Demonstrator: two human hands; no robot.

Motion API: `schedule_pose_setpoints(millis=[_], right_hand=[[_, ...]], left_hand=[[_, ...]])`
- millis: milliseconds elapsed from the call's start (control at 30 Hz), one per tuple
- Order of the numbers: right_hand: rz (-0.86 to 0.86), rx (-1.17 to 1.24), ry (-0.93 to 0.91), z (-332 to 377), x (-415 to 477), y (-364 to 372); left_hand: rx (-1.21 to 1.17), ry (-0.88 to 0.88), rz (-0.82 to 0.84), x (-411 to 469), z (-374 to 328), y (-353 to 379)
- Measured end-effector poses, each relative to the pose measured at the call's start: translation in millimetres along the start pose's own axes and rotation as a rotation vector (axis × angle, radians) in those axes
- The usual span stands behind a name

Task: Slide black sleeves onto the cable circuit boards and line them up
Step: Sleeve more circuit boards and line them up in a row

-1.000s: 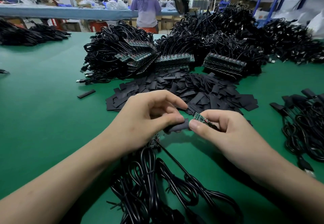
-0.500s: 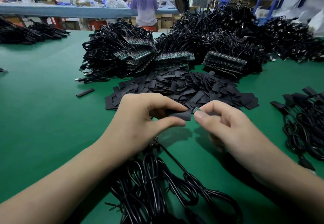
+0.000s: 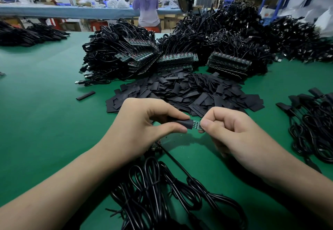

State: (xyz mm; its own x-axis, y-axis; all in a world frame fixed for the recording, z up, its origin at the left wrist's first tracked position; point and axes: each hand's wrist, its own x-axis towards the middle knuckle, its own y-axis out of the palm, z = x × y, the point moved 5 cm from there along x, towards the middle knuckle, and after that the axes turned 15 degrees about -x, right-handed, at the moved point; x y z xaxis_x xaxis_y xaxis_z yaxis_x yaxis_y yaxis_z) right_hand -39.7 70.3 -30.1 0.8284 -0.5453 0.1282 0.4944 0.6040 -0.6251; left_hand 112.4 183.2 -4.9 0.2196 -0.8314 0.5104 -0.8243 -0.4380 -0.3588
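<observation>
The green table (image 3: pixel 39 130) fills most of the frame. Across its upper middle sit big heaps of black cables (image 3: pixel 115 53), with rows of green boards stacked along their front edge. Just below them, in the centre, spreads a flat pile of loose sleeves (image 3: pixel 189 91), and one stray sleeve (image 3: pixel 85 95) lies apart to its left. A coiled cable bundle (image 3: pixel 158 190) lies at the bottom centre, and more cables (image 3: pixel 313 127) crowd the right edge. Just below the pile, in mid-frame, the left hand (image 3: pixel 142 129) pinches a black sleeve (image 3: pixel 182 123) between thumb and forefinger. The right hand (image 3: pixel 234 132), fingers curled, pinches the far end of a small circuit board (image 3: pixel 196 125). The board's left end sits inside the sleeve's mouth and the rest is bare.
</observation>
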Motion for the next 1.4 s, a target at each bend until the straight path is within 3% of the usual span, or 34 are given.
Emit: schedule_pose_setpoints(millis=[167, 367, 667, 1167, 1267, 1400], right_hand=[[0.038, 0.002, -0.041, 1, -1, 1], [0.068, 0.005, -0.022, 3, -1, 1], [0.170, 0.171, 0.064, 2, -2, 7], [0.181, -0.057, -0.026, -6, 2, -1], [0.090, -0.133, -0.008, -11, 5, -6], [0.009, -0.136, 0.005, -18, 7, -9]], left_hand=[[0.196, 0.115, 0.039, 1, -8, 1], [0.127, 0.011, 0.019, 0, 0, -2], [0.195, 0.134, 0.091, -1, -9, 4], [0.207, 0.110, 0.060, 0, -2, -2], [0.221, 0.076, -0.032, 3, 4, -16], [0.318, -0.011, -0.280, 8, 21, -55]])
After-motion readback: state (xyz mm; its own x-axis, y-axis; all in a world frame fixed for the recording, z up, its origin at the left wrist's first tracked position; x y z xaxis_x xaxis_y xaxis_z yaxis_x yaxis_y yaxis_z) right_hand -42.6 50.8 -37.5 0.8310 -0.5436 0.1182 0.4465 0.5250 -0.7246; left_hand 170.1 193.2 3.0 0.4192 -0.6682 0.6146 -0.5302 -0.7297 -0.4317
